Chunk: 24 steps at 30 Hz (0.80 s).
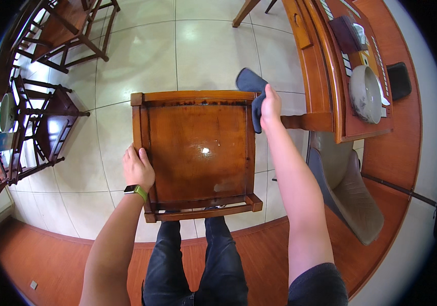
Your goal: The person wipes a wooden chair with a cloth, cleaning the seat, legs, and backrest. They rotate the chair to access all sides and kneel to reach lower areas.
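Before me is a brown wooden stool or small table [197, 153] with a raised frame around its glossy panel. A light spot glints mid-panel, and a pale patch shows at its near right. My left hand [139, 167], with a green-banded watch [136, 190] at the wrist, grips the left rail of the frame. At the far right corner my right hand [271, 107] holds a dark blue-grey cloth [252, 82] against the frame. Part of the cloth sticks out past the far edge, and the fingertips are hidden behind it.
To the right stands a wooden table [339, 132] with a grey ceramic bowl [365, 94] and a dark tissue box [348, 33]. A grey padded chair [345, 191] is below it. Dark wooden chairs [59, 36] line the left. My legs [195, 264] are at the near edge.
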{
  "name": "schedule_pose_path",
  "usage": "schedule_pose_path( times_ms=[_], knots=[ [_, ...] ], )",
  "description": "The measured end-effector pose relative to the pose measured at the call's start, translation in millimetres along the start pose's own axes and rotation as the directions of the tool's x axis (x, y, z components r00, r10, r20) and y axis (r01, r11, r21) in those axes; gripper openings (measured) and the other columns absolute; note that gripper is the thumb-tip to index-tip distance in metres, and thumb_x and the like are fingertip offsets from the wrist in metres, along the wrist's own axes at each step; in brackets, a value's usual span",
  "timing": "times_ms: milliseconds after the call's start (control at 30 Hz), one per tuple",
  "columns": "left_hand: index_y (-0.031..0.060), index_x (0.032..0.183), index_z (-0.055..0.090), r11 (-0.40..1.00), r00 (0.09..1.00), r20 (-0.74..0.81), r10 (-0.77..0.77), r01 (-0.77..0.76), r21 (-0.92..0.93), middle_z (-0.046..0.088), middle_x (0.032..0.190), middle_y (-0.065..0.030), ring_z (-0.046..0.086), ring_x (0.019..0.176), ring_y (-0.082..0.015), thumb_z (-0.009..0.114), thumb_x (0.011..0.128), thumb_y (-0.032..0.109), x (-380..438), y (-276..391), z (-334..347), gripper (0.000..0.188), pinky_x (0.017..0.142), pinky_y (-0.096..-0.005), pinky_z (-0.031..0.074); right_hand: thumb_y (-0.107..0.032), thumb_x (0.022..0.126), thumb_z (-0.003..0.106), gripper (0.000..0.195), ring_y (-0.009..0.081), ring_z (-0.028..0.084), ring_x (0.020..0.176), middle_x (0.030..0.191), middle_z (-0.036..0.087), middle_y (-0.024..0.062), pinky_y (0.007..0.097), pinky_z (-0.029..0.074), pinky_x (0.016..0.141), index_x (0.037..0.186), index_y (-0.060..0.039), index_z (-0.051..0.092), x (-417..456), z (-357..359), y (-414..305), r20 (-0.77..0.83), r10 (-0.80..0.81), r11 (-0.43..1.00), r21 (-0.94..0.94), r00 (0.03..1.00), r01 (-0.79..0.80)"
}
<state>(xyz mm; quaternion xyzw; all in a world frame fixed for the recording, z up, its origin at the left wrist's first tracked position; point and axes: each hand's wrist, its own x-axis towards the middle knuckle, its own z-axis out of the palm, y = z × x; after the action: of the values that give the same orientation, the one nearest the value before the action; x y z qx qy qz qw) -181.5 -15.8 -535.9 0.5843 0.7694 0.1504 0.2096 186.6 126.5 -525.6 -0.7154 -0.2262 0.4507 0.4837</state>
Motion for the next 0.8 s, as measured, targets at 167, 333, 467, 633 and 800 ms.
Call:
schedule_pose_path(
  times_ms=[167,333,467,633,800],
  knots=[
    [-0.0068,0.129,0.045,0.999,0.999,0.048,-0.001,0.003,-0.045,0.056,0.118,-0.0262,0.050,0.111,-0.0438,0.041,0.102,0.023,1.8,8.7,-0.5,0.040,0.095,-0.0483,0.041,-0.012,0.092,0.043,0.050,0.0307,0.046,0.134,0.142,0.051,0.0212,0.0356,0.029,0.114,0.140,0.0014,0.048,-8.5,-42.9,20.6,0.383,-0.565,0.530,-0.511,0.731,0.677],
    [-0.0069,0.128,0.045,0.999,0.999,0.050,0.001,0.001,-0.054,0.056,0.116,-0.0260,0.050,0.111,-0.0435,0.041,0.103,0.023,1.7,8.7,-3.7,0.040,0.095,-0.0482,0.041,-0.008,0.087,0.049,0.042,0.0346,0.057,0.121,0.139,0.053,0.0188,0.0369,0.044,0.103,0.126,-0.0034,0.063,-8.7,-33.8,-11.5,0.438,-0.413,0.489,-0.633,0.798,0.600],
    [-0.0070,0.127,0.046,0.999,1.000,-0.014,0.025,-0.026,-0.024,0.056,0.116,-0.0255,0.050,0.109,-0.0429,0.041,0.102,0.023,0.7,3.1,2.6,0.039,0.094,-0.0476,0.042,-0.015,0.086,0.061,0.035,0.0333,0.059,0.117,0.129,0.062,0.0169,0.0373,0.047,0.100,0.118,-0.0028,0.068,-10.5,-24.8,-19.1,0.471,-0.416,0.381,-0.686,0.778,0.619],
    [-0.0072,0.127,0.047,1.000,0.999,0.036,0.009,-0.008,-0.010,0.056,0.116,-0.0256,0.051,0.108,-0.0426,0.042,0.102,0.023,2.3,7.5,-1.2,0.039,0.093,-0.0473,0.043,-0.015,0.085,0.061,0.039,0.0334,0.059,0.116,0.134,0.058,0.0151,0.0402,0.049,0.098,0.123,-0.0032,0.064,-7.7,-32.7,3.5,0.464,-0.593,0.252,-0.670,0.659,0.699],
    [-0.0063,0.127,0.047,1.000,0.999,-0.018,0.026,-0.027,-0.009,0.057,0.115,-0.0258,0.051,0.107,-0.0431,0.043,0.102,0.022,0.5,5.1,0.8,0.039,0.093,-0.0476,0.043,-0.011,0.083,0.060,0.039,0.0343,0.062,0.109,0.130,0.060,0.0154,0.0415,0.051,0.094,0.120,-0.0027,0.065,-17.7,-23.4,4.6,0.414,-0.646,0.213,-0.709,0.641,0.673]
  ],
)
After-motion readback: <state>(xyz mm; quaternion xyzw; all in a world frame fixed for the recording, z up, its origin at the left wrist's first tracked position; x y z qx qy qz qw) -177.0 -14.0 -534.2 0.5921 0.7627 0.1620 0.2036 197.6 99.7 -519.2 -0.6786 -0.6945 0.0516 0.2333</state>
